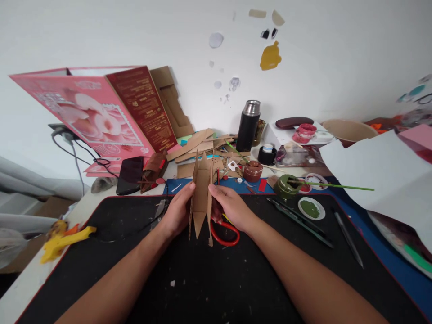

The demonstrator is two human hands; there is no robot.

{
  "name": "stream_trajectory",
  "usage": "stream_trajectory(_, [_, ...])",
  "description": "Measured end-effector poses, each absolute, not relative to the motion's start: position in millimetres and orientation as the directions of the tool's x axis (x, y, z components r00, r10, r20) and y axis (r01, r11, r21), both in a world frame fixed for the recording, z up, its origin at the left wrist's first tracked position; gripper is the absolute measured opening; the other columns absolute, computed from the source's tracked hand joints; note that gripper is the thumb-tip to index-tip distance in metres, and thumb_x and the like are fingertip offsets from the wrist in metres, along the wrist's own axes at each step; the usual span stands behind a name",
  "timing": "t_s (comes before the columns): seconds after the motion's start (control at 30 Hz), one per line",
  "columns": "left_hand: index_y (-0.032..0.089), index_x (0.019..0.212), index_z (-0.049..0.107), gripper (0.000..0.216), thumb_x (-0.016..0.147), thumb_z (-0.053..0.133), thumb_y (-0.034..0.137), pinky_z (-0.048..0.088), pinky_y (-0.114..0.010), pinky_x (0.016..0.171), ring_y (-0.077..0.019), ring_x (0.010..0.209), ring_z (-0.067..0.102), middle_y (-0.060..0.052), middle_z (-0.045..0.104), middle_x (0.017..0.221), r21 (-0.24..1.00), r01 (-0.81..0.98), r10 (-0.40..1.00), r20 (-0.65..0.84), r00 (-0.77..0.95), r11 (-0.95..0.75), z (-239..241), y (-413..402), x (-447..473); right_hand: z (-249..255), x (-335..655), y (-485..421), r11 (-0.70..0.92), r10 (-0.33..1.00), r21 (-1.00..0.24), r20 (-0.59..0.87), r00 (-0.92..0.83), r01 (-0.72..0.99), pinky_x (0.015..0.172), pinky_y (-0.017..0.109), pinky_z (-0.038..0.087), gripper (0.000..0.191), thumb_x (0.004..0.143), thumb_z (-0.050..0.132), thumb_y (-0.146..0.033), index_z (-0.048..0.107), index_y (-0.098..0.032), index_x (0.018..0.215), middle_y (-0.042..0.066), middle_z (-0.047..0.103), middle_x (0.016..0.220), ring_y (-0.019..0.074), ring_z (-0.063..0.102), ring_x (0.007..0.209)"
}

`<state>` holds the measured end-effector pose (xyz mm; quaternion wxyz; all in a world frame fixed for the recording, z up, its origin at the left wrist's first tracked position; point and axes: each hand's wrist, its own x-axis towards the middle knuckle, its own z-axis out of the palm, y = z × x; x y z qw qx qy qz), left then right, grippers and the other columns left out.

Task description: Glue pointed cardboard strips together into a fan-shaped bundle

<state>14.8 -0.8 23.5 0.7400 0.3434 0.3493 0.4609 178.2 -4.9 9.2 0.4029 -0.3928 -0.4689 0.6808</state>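
Between my two hands stands a folded cardboard piece point(201, 191), with upright side walls and a pointed flap at the near and far ends. My left hand point(178, 208) grips its left wall, thumb on the top edge. On the other side, my right hand point(232, 204) holds the right wall, its fingers partly hidden behind the cardboard. Red-handled scissors point(227, 235) lie on the black mat point(209, 283) just below my right hand, their blades mostly hidden.
Cardboard scraps point(192, 146) pile up behind. To the right are a brown paint jar point(253, 171), a green paint jar point(286, 186) with a brush, and a utility knife point(300, 221). A yellow glue gun point(65, 240) and phone point(130, 175) lie left. A black thermos point(249, 126) stands behind.
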Motion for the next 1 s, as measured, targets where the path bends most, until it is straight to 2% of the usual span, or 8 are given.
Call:
stream_trajectory(0.1, [0.02, 0.109, 0.078, 0.058, 0.075, 0.086, 0.066, 0.063, -0.046, 0.076, -0.0394, 0.094, 0.078, -0.011, 0.081, 0.09, 0.793, -0.429, 0.869, -0.241, 0.431, 0.433, 28.4, -1.5, 13.5, 12.7, 178.5, -5.7, -0.224, 0.913, -0.962, -0.151, -0.379, -0.157, 0.041, 0.029, 0.04, 0.064, 0.089, 0.06, -0.087, 0.055, -0.026, 0.073, -0.002, 0.056, 0.051, 0.0163, 0.053, 0.042])
stream_trajectory(0.27, [0.022, 0.117, 0.077, 0.063, 0.077, 0.082, 0.07, 0.063, -0.047, 0.081, -0.0394, 0.1, 0.078, -0.011, 0.081, 0.094, 0.75, -0.431, 0.833, -0.284, 0.476, 0.502, 28.9, -0.5, 6.6, 14.3, 178.1, -5.8, -0.236, 0.906, -0.962, -0.166, -0.388, -0.139, 0.042, 0.029, 0.04, 0.065, 0.087, 0.06, -0.089, 0.056, -0.025, 0.073, -0.002, 0.056, 0.05, 0.0161, 0.054, 0.042])
stream_trajectory(0.43, [0.022, 0.111, 0.079, 0.063, 0.076, 0.082, 0.074, 0.063, -0.048, 0.08, -0.0398, 0.098, 0.078, -0.012, 0.081, 0.09, 0.724, -0.434, 0.812, -0.302, 0.5, 0.536, 24.0, -0.8, 1.0, 14.8, 178.4, -7.0, -0.249, 0.903, -0.962, -0.188, -0.387, -0.115, 0.042, 0.029, 0.039, 0.067, 0.086, 0.06, -0.09, 0.055, -0.025, 0.071, -0.001, 0.057, 0.049, 0.0157, 0.053, 0.042])
stream_trajectory(0.6, [0.02, 0.098, 0.08, 0.055, 0.078, 0.082, 0.071, 0.064, -0.045, 0.076, -0.0356, 0.086, 0.079, -0.011, 0.08, 0.084, 0.725, -0.453, 0.838, -0.327, 0.437, 0.519, 17.2, 0.8, -9.3, 14.4, 178.0, -8.4, -0.236, 0.899, -0.968, -0.183, -0.398, -0.09, 0.042, 0.027, 0.037, 0.065, 0.087, 0.062, -0.088, 0.054, -0.025, 0.072, -0.004, 0.055, 0.05, 0.0143, 0.053, 0.042])
stream_trajectory(0.73, [0.02, 0.115, 0.079, 0.055, 0.083, 0.081, 0.065, 0.066, -0.038, 0.077, -0.0275, 0.085, 0.079, -0.009, 0.081, 0.094, 0.701, -0.577, 0.907, -0.291, 0.303, 0.418, 19.1, 6.9, -15.0, 10.7, 178.3, -8.0, -0.25, 0.894, -0.962, -0.185, -0.408, -0.112, 0.041, 0.025, 0.038, 0.061, 0.091, 0.061, -0.083, 0.058, -0.023, 0.08, -0.005, 0.055, 0.053, 0.0122, 0.052, 0.043])
stream_trajectory(0.83, [0.018, 0.122, 0.077, 0.058, 0.085, 0.081, 0.062, 0.066, -0.036, 0.076, -0.0259, 0.085, 0.078, -0.009, 0.081, 0.096, 0.685, -0.615, 0.92, -0.296, 0.255, 0.391, 21.6, 11.0, -16.9, 8.2, 178.1, -7.0, -0.262, 0.889, -0.958, -0.192, -0.415, -0.118, 0.04, 0.023, 0.038, 0.06, 0.094, 0.059, -0.08, 0.063, -0.021, 0.087, -0.006, 0.056, 0.053, 0.0114, 0.051, 0.041])
stream_trajectory(1.0, [0.014, 0.109, 0.08, 0.054, 0.083, 0.082, 0.062, 0.066, -0.035, 0.073, -0.0234, 0.075, 0.077, -0.012, 0.082, 0.096, 0.678, -0.582, 0.893, -0.359, 0.271, 0.449, 19.9, 13.6, -19.5, 8.0, 176.7, -6.2, -0.265, 0.888, -0.956, -0.189, -0.419, -0.129, 0.039, 0.023, 0.036, 0.061, 0.094, 0.059, -0.08, 0.067, -0.019, 0.092, -0.006, 0.056, 0.053, 0.011, 0.05, 0.04])
